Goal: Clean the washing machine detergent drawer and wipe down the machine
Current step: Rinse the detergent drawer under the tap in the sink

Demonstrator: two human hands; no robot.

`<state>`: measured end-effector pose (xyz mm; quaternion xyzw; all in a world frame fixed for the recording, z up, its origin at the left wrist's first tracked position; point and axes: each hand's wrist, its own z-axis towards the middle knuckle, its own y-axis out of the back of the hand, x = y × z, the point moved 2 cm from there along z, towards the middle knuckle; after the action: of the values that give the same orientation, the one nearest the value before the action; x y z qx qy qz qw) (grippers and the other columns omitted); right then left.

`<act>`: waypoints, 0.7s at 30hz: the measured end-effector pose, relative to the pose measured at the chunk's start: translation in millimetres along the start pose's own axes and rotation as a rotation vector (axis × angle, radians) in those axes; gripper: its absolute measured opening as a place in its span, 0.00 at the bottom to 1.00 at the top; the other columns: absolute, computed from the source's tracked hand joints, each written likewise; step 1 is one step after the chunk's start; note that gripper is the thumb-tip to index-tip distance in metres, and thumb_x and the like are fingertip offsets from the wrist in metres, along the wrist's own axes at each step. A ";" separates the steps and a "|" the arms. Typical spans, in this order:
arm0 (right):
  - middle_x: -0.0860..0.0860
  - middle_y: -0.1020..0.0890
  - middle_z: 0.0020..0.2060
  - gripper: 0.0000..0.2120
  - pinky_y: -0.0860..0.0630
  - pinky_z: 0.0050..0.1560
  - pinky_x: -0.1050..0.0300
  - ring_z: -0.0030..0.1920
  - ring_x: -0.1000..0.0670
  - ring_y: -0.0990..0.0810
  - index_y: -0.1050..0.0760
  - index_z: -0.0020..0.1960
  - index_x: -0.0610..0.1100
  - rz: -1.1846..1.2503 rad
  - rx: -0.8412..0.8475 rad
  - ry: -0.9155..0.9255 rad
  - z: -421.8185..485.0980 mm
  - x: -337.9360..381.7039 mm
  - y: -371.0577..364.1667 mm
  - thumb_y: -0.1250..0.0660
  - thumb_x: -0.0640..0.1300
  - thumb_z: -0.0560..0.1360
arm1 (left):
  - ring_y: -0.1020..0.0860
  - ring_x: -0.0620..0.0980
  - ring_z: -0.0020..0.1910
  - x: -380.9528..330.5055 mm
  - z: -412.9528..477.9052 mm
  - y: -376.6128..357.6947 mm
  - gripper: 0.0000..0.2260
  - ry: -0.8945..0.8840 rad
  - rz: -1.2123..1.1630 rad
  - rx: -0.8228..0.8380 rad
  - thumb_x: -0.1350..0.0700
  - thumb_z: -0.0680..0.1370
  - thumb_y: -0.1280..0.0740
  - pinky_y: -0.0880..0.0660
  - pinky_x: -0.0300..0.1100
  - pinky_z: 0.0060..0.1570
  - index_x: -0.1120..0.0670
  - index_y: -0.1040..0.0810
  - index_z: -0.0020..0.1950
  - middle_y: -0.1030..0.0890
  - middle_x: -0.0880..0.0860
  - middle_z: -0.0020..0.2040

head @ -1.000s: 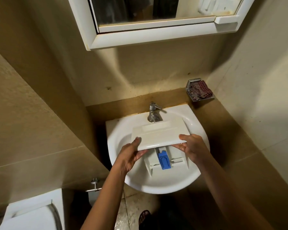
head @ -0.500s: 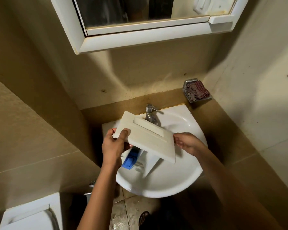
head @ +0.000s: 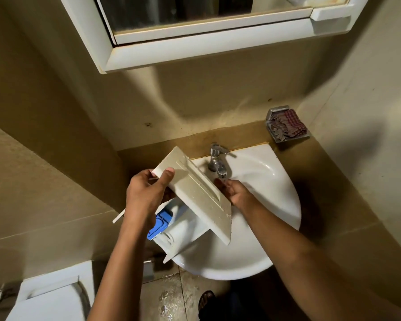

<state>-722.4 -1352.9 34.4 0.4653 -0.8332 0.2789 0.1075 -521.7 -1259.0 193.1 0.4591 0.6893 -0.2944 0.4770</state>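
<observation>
**Detergent drawer [head: 202, 195] tipped on end over the sink, right hand freed**

A second ago I see both hands holding the drawer level across the basin. Now it stands steeply tilted, its wet front panel running from 10 o'clock down to 5 o'clock, with the blue insert [head: 161, 224] and the compartments hanging below it towards 7 o'clock. My left hand [head: 146, 195] carries it alone, fingers [head: 148, 179] curled round the panel's upper corner and the thumb pressed on the face. My right hand [head: 235, 193] has let go of the panel's end and sits just under the tap [head: 217, 162] at 12 o'clock. The panel hides its fingers, so I cannot tell whether they are spread or curled. I judge this as draining the drawer while reaching for water, so the rinse is under way and the machine wipe is still ahead.

Room is tight. The panel's top corner is near the tap, and the drawer's lower tail overhangs the sink [head: 285, 205] rim at 7 o'clock, so drips may reach the floor. The basin is open from 2 to 4 o'clock.
</observation>
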 end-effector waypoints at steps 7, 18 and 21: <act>0.43 0.21 0.26 0.12 0.26 0.20 0.62 0.21 0.50 0.22 0.27 0.42 0.34 0.192 0.044 -0.042 18.3 -4.6 2.2 0.46 0.33 0.80 | 0.17 0.55 0.42 14.6 -2.4 4.3 0.07 0.063 -0.056 -0.057 0.60 0.79 0.33 0.19 0.49 0.42 0.57 0.28 0.43 0.18 0.59 0.46; 0.39 0.20 0.33 0.12 0.23 0.28 0.63 0.37 0.48 0.23 0.26 0.41 0.33 0.309 0.134 -0.119 -28.9 15.3 17.3 0.45 0.34 0.79 | 0.18 0.53 0.38 15.6 -3.1 -10.1 0.11 -0.007 -0.053 -0.039 0.60 0.80 0.35 0.17 0.45 0.41 0.57 0.31 0.39 0.18 0.58 0.42; 0.37 0.17 0.40 0.12 0.19 0.37 0.59 0.37 0.44 0.16 0.24 0.45 0.31 0.119 0.293 -0.102 -71.7 12.6 -16.7 0.44 0.34 0.79 | 0.17 0.51 0.37 17.1 -3.0 -17.5 0.10 -0.005 -0.062 -0.015 0.60 0.80 0.34 0.17 0.43 0.40 0.58 0.30 0.40 0.17 0.58 0.41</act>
<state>-721.1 -1328.3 104.9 0.4393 -0.8140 0.3795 -0.0205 -540.9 -1257.6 177.8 0.4331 0.7043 -0.3050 0.4726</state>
